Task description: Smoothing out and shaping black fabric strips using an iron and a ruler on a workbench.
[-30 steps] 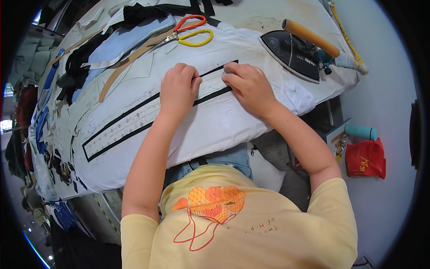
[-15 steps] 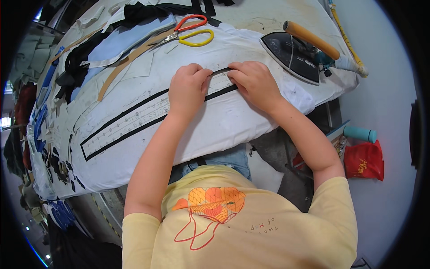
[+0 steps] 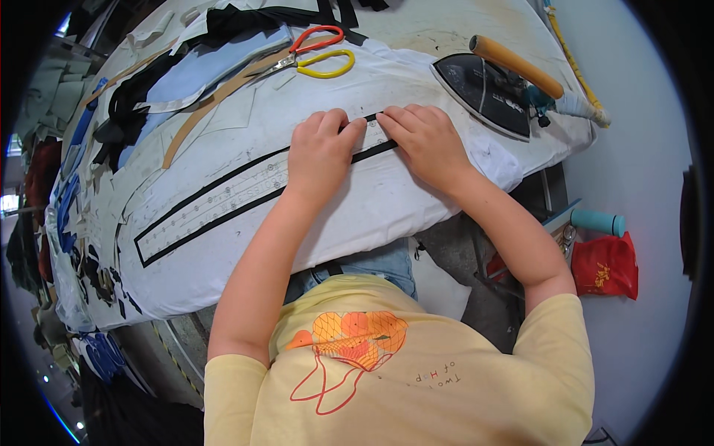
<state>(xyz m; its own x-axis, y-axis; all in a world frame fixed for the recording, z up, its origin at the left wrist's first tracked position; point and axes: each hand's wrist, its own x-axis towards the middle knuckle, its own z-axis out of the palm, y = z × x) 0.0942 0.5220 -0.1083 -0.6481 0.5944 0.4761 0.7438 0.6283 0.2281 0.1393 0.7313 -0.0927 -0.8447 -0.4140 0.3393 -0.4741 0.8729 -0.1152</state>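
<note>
A long, slightly curved pale template (image 3: 245, 186) with printed lines and small circles lies flat on the white cloth. Black fabric (image 3: 223, 215) borders it along both long sides and the left end. My left hand (image 3: 320, 156) rests over the strip near its right part, fingers curled at the far black edge, thumb pointing right. Close beside it, my right hand (image 3: 430, 143) has its fingers bent onto the strip's right end, thumb and forefinger at the far edge. Both hands hide parts of the strip, and the undersides of the fingers are hidden.
An iron (image 3: 476, 93) with a wooden handle stands at the right back. Scissors (image 3: 286, 61) with red and yellow handles lie beyond my left hand. Black, blue and tan fabric pieces (image 3: 201, 70) cover the far left. A turquoise bottle (image 3: 595, 221) and red bag (image 3: 606, 266) are at right.
My left hand has shifted slightly right, and its thumb now lies nearer the right hand. The right hand has moved a little, its fingers now bent over the edge. The strip looks unmoved.
</note>
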